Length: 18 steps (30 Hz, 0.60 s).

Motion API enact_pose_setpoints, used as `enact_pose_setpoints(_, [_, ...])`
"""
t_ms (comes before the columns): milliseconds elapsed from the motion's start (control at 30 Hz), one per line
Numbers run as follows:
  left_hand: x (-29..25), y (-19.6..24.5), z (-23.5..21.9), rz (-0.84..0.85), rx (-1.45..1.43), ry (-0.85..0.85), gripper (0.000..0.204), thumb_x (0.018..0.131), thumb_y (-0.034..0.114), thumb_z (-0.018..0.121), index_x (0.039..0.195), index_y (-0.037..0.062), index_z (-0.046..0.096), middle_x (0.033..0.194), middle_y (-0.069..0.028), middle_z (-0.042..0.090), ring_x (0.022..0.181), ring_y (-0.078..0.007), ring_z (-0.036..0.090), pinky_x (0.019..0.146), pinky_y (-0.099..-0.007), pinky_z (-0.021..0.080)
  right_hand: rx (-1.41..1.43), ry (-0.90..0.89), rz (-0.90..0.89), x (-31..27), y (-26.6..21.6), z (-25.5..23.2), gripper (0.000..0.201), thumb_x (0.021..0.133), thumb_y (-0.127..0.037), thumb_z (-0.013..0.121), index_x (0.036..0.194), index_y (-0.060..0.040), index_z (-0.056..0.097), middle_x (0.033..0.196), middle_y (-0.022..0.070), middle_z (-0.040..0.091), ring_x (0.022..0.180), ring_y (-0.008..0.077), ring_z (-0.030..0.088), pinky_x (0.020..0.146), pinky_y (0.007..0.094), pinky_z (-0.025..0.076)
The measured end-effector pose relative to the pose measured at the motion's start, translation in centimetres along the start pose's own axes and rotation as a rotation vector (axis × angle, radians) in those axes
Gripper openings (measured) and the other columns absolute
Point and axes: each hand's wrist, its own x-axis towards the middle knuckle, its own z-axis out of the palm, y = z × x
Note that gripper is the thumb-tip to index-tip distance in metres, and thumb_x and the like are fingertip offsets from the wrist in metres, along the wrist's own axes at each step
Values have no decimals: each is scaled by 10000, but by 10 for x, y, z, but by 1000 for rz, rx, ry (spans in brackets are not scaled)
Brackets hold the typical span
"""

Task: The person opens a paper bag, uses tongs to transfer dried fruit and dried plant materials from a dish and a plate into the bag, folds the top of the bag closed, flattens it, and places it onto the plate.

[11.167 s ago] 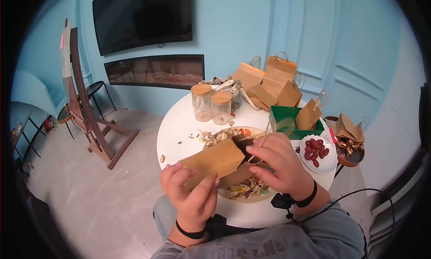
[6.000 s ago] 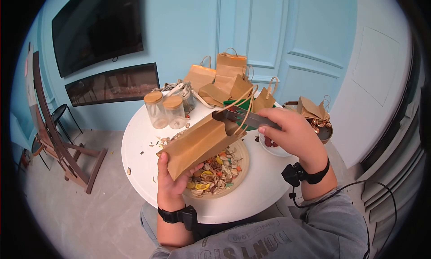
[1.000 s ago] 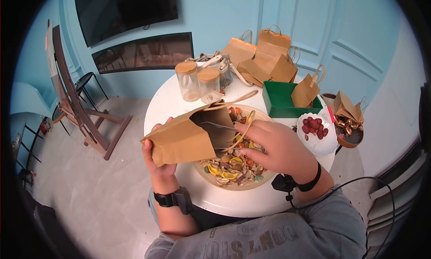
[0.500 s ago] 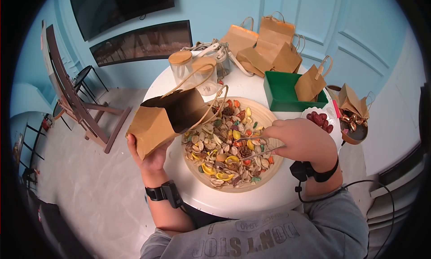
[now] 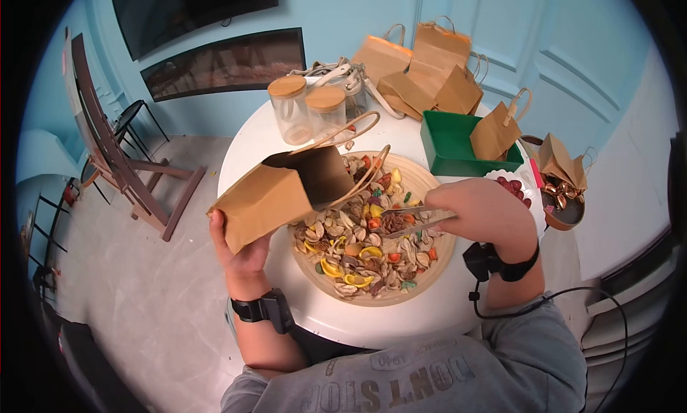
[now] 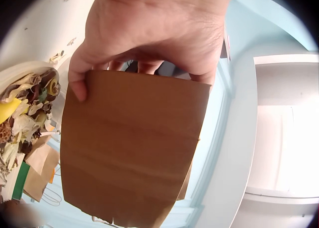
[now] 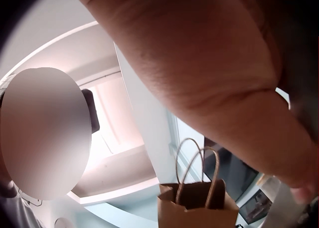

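Note:
My left hand (image 5: pixel 247 252) grips the base of a brown paper bag (image 5: pixel 261 205), which is tilted with its open mouth and two loop handles toward the right. In the left wrist view the bag's brown side (image 6: pixel 134 148) fills the middle, with the fingers behind it. My right hand (image 5: pixel 490 209) holds metal tongs (image 5: pixel 422 227) low over dried potpourri (image 5: pixel 351 259). A brown pine cone (image 5: pixel 392 222) lies between the tong tips. The potpourri, with yellow slices and orange and green pieces, lies in a round wooden tray (image 5: pixel 438 270).
On the white table (image 5: pixel 250 137) stand glass jars (image 5: pixel 290 116) with wooden lids, several paper bags (image 5: pixel 429 69), a green box (image 5: pixel 458 152) holding a small bag, and a white plate (image 5: pixel 537 216) of dark red fruit. A brown stool (image 5: pixel 569 216) stands at the right.
A second ago the tongs reached into the bag's mouth; they have moved out, right and down to the potpourri. Their spread tips have drawn together around the pine cone. The bag has shifted left.

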Motion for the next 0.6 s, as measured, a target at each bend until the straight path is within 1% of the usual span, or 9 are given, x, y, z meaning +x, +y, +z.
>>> enact_pose_setpoints(100, [1, -3, 2, 19, 34, 26, 602, 936, 565, 506, 1341, 120, 511, 1278, -92, 589, 1104, -291, 583, 857, -438, 486, 59, 59, -44, -11, -2, -18, 281, 782, -212, 742, 1007, -91, 624, 917, 108, 639, 880, 323, 631, 726, 412, 488])
enact_pose_setpoints(167, [2, -4, -4, 25, 54, 32, 583, 941, 553, 499, 1332, 120, 518, 1258, -89, 597, 1099, -277, 586, 853, -434, 483, 152, 191, -77, -18, -4, -26, 297, 783, -189, 747, 1037, -86, 633, 930, 98, 651, 864, 314, 630, 719, 401, 491])
enact_pose_setpoints(233, [3, -4, -15, 17, 19, -50, 582, 943, 464, 550, 1379, 84, 486, 1373, -119, 546, 1272, -307, 508, 1059, -486, 409, 183, 233, -87, -20, -10, -33, 324, 782, -177, 755, 1070, -81, 644, 945, 93, 660, 855, 306, 630, 716, 399, 491])
enact_pose_setpoints(333, [2, -7, -5, 36, 82, -57, 546, 930, 438, 571, 1317, 58, 509, 1386, -151, 524, 1293, -307, 484, 1079, -454, 397, 301, 342, -26, -19, -17, -33, 327, 785, -172, 756, 1077, -72, 649, 936, 100, 661, 861, 302, 632, 712, 399, 490])
enact_pose_setpoints(400, [3, -12, 1, 59, 132, -95, 566, 923, 468, 573, 1308, 55, 517, 1381, -165, 532, 1285, -306, 496, 1077, -454, 402, 285, 453, -106, -16, -17, -27, 339, 792, -176, 752, 1087, -48, 643, 929, 102, 659, 855, 293, 630, 697, 386, 488])
enact_pose_setpoints(433, [3, -13, 4, 83, 181, -130, 587, 917, 497, 575, 1298, 53, 526, 1376, -178, 539, 1277, -305, 507, 1075, -454, 408, 285, 454, -105, -12, -18, -22, 339, 792, -176, 752, 1087, -48, 643, 929, 102, 659, 855, 293, 630, 697, 386, 488])
enact_pose_setpoints(500, [2, -12, 11, 54, 162, -182, 604, 913, 489, 588, 1311, 41, 514, 1393, -194, 520, 1286, -302, 499, 1089, -451, 397, 104, 549, -246, -5, -19, -12, 364, 799, -172, 745, 1116, -35, 630, 944, 101, 650, 829, 285, 619, 676, 368, 481])
enact_pose_setpoints(533, [1, -12, 13, 26, 142, -231, 622, 909, 481, 601, 1325, 30, 502, 1411, -209, 501, 1295, -300, 490, 1103, -447, 387, 106, 548, -243, -3, -20, -11, 364, 799, -172, 745, 1116, -35, 630, 944, 101, 650, 829, 285, 619, 676, 368, 481])
enact_pose_setpoints(600, [2, -12, 6, 33, 149, -188, 636, 909, 502, 589, 1338, 42, 495, 1419, -191, 496, 1300, -307, 487, 1094, -462, 392, 191, 520, -197, 0, -22, -9, 389, 811, -178, 735, 1151, -30, 615, 966, 100, 641, 793, 266, 602, 672, 354, 480])
